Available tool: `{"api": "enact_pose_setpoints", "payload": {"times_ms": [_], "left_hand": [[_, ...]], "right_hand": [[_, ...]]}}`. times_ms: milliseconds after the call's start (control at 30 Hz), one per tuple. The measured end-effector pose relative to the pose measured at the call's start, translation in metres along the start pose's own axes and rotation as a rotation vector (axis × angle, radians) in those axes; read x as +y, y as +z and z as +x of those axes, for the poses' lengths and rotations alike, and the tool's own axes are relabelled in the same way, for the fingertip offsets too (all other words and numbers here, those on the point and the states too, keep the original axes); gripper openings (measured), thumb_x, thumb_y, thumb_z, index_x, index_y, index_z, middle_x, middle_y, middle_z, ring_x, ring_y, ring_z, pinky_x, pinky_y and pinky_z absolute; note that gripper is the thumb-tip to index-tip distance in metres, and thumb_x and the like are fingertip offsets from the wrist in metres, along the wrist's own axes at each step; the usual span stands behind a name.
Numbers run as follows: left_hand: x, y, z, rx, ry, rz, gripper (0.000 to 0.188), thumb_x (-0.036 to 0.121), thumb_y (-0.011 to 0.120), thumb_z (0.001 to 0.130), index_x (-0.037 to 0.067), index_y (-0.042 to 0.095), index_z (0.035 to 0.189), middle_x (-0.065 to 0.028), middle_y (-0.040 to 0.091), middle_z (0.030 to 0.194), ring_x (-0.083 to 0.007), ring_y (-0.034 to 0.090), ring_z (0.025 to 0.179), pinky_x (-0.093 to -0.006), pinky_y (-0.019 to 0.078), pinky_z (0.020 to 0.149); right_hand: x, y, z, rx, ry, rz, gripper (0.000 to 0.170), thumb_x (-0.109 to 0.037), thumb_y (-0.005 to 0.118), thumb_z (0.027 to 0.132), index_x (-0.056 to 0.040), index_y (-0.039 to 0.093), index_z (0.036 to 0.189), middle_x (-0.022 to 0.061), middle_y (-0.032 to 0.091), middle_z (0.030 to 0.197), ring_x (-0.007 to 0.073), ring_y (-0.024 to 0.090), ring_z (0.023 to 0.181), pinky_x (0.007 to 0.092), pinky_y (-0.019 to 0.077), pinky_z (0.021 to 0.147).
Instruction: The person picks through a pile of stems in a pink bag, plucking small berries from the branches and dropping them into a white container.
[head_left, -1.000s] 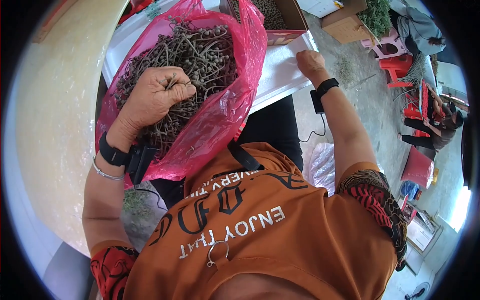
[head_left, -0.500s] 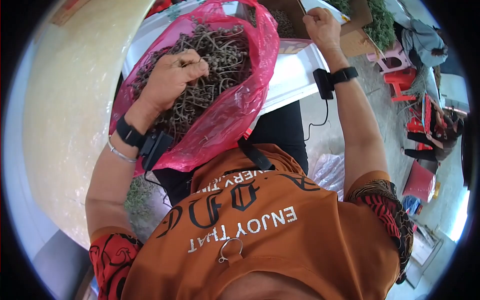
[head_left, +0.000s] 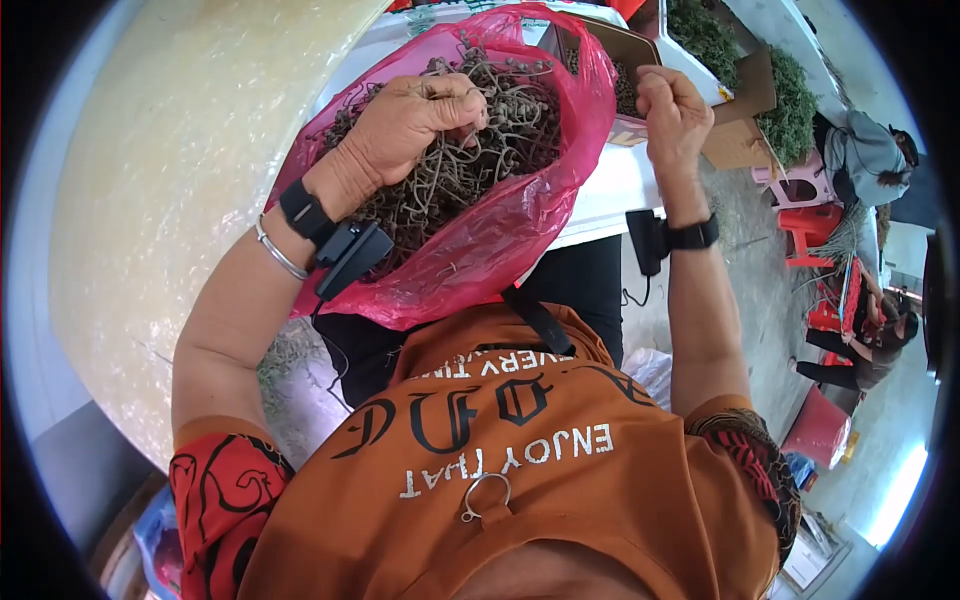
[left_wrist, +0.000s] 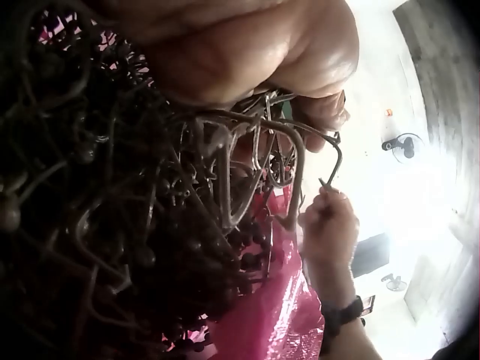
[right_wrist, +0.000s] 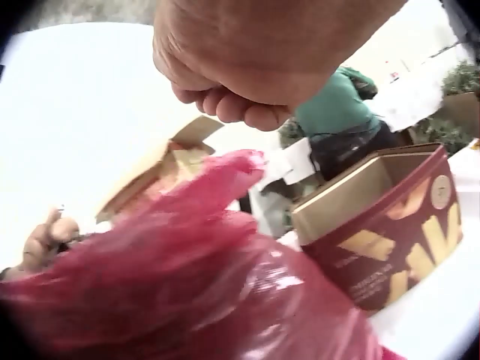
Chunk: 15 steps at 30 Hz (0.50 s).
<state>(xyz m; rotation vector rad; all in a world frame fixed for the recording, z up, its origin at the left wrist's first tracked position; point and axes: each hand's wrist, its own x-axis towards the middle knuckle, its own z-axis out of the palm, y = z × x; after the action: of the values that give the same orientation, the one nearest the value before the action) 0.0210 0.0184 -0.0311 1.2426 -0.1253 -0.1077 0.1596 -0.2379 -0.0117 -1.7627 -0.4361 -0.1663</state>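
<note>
1. The stems (head_left: 430, 205) are heaped in the pink bag (head_left: 500, 228), its mouth spread wide, presumably for access.
2. Some are pinched by the left hand (head_left: 405, 128) between thumb and fingers, probably for steadiness.
3. The right hand (head_left: 677, 125) is held near the bag, fingers curled, nothing seen in it.
4. The box (right_wrist: 375, 232) is set beside the bag on the tabletop (head_left: 605, 195), likely for easy reach.

Left fingers (left_wrist: 300, 52) pinch stems (left_wrist: 226, 172) | pink bag (left_wrist: 277, 307) below | right fingers (left_wrist: 332, 210) beyond
</note>
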Motion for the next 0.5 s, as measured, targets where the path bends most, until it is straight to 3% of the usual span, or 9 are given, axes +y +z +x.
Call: {"api": "enact_pose_setpoints", "payload": {"times_ms": [133, 167, 233, 400, 500], "left_hand": [[-0.002, 0.002, 0.0, -0.051, 0.073, 0.017, 0.018, 0.018, 0.06, 0.085, 0.0, 0.062, 0.083, -0.0033, 0.056, 0.084, -0.0121, 0.053, 0.075, -0.0258, 0.0457, 0.07], [0.0, 0.003, 0.0, -0.078, 0.063, 0.043, 0.019, 0.018, 0.06, 0.085, -0.001, 0.062, 0.082, -0.0037, 0.055, 0.085, -0.0126, 0.053, 0.077, -0.0262, 0.0448, 0.072], [0.004, 0.004, -0.003, -0.125, 0.048, 0.093, 0.021, 0.018, 0.06, 0.084, -0.003, 0.061, 0.081, -0.0046, 0.052, 0.087, -0.0138, 0.051, 0.08, -0.027, 0.043, 0.075], [0.007, 0.006, -0.002, -0.164, 0.118, 0.243, 0.02, 0.018, 0.061, 0.084, -0.001, 0.06, 0.08, -0.0046, 0.053, 0.087, -0.0132, 0.051, 0.079, -0.0262, 0.0424, 0.074], [0.01, 0.009, -0.001, -0.138, 0.054, 0.232, 0.018, 0.018, 0.064, 0.081, 0.0, 0.06, 0.079, -0.0043, 0.054, 0.086, -0.0126, 0.051, 0.078, -0.0258, 0.0426, 0.073]], "right_hand": [[-0.049, 0.033, -0.036, -0.466, -0.327, -0.094, 0.012, -0.008, 0.067, 0.074, -0.0012, 0.064, 0.083, 0.0013, 0.061, 0.069, 0.0077, 0.053, 0.06, 0.0219, 0.0441, 0.054], [-0.057, 0.042, -0.04, -0.463, -0.326, -0.095, 0.012, -0.008, 0.067, 0.074, -0.0012, 0.064, 0.083, 0.0013, 0.061, 0.069, 0.0077, 0.053, 0.06, 0.0219, 0.0441, 0.054], [-0.067, 0.055, -0.044, -0.626, -0.312, -0.511, 0.014, -0.005, 0.068, 0.071, -0.002, 0.063, 0.084, 0.0067, 0.06, 0.068, 0.0113, 0.055, 0.058, 0.0238, 0.0448, 0.054], [-0.055, 0.068, -0.051, -0.634, -0.447, -0.528, 0.016, -0.005, 0.067, 0.07, -0.0026, 0.062, 0.084, 0.0105, 0.06, 0.07, 0.0161, 0.058, 0.058, 0.0266, 0.0462, 0.055], [-0.048, 0.066, -0.058, -0.457, -0.463, -0.315, 0.014, -0.006, 0.066, 0.072, -0.0017, 0.061, 0.084, 0.0108, 0.062, 0.071, 0.0215, 0.061, 0.06, 0.0292, 0.0472, 0.055]]}}
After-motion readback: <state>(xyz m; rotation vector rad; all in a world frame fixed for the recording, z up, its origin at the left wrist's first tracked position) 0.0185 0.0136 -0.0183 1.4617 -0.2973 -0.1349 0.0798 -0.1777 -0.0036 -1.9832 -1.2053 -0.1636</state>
